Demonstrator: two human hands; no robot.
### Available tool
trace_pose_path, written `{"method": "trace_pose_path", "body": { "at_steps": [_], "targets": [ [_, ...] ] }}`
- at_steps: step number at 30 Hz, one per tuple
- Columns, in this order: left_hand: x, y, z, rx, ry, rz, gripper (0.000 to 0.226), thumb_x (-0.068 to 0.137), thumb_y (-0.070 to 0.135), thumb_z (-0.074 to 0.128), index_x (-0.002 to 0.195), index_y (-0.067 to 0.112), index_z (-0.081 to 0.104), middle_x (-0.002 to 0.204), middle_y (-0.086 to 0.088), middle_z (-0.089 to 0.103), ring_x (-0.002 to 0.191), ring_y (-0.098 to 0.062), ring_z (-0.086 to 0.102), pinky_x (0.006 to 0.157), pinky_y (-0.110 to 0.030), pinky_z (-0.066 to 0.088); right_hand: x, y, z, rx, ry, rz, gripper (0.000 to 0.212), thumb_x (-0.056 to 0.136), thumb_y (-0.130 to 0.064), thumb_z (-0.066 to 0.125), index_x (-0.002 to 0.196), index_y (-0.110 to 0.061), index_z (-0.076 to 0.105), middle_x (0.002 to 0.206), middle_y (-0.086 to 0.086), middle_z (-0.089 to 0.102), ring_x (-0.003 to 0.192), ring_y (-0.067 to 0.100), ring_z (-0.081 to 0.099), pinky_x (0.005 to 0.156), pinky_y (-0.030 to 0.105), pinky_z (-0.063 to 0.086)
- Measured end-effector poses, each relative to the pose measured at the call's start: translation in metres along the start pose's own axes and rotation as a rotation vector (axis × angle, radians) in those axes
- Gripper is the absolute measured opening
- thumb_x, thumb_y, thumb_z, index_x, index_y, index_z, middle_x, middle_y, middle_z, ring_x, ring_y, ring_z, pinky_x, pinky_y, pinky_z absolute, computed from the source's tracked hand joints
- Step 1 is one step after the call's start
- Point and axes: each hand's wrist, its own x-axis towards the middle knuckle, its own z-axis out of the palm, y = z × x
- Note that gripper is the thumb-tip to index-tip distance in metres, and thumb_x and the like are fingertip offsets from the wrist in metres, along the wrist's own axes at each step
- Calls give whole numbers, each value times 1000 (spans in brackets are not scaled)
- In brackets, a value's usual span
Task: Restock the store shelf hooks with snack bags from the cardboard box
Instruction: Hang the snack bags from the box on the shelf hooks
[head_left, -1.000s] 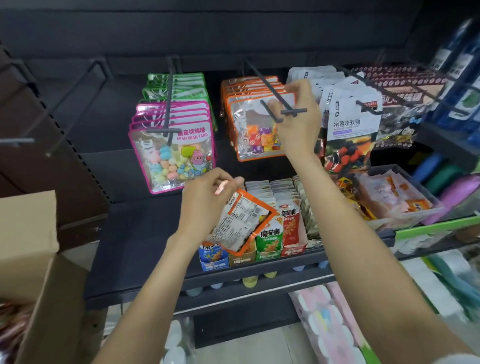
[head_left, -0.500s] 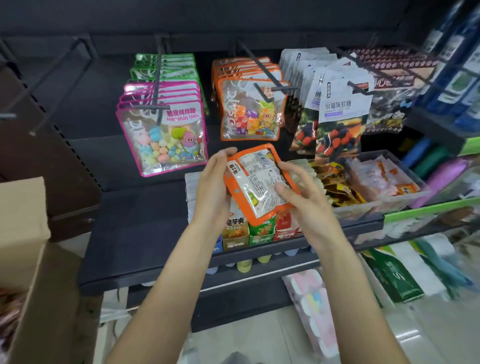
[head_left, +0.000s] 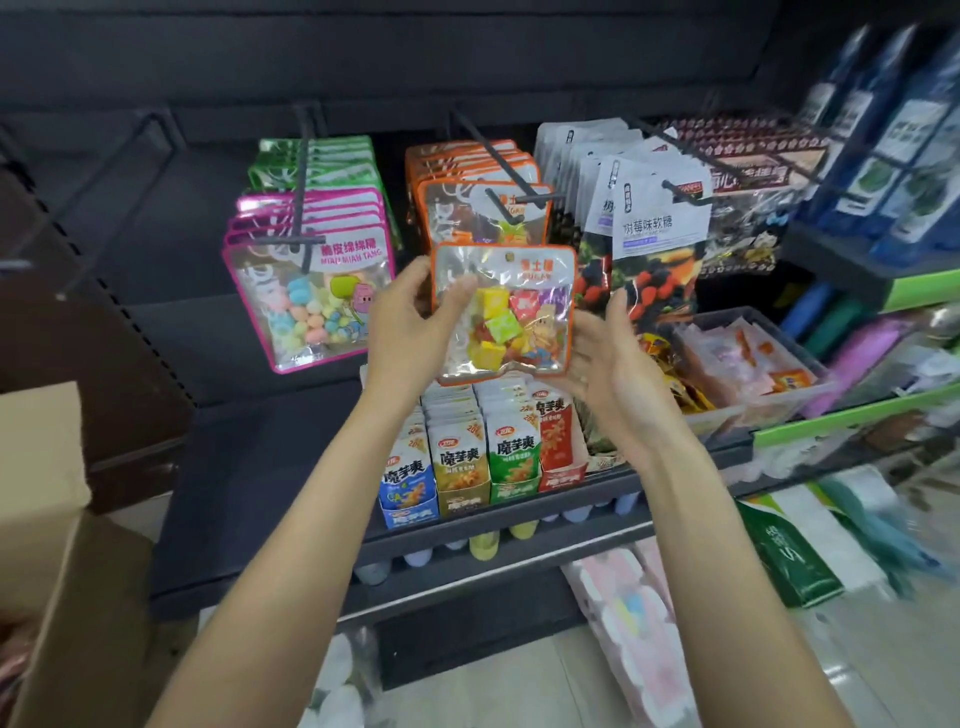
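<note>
The fingers (head_left: 457, 291) of the left hand (head_left: 410, 322) pinch the left edge of the orange-rimmed candy bag (head_left: 504, 312), thumb on the front. The right hand (head_left: 608, 358) supports its lower right corner with relaxed, straight fingers. The bag is upright, front facing the person, just below the hook (head_left: 498, 171) with the same orange bags (head_left: 467, 166). To hang it well, the person should bring the top hole to the hook tip. The front hanging bag stands in the way. Pink bags (head_left: 311, 280) hang left; the cardboard box (head_left: 41, 493) is near left.
</note>
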Motion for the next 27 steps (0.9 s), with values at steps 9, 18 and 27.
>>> {"method": "trace_pose_path", "body": {
  "at_steps": [9,18,27],
  "targets": [
    [-3,23,12,2,71,74,7,91,26,65,90,30,59,88,-6,69,83,-21,64,76,-38,52,9,-7,23,-347,315,-629,37,102,-17,48,139,-22,45,135,-24,46,128,-5,43,106,20,37],
    [3,10,10,161,104,260,46,90,29,65,131,32,44,129,2,55,115,-15,56,91,-37,52,27,-14,24,-444,302,-542,38,101,-14,46,138,-21,53,120,-30,49,108,-25,42,93,1,31],
    [3,13,11,326,4,258,67,78,38,71,138,19,47,129,6,43,116,3,41,92,-20,45,31,-22,19,-440,364,-574,37,99,-11,46,133,-21,57,109,-2,66,99,-2,54,82,3,36]
  ]
}}
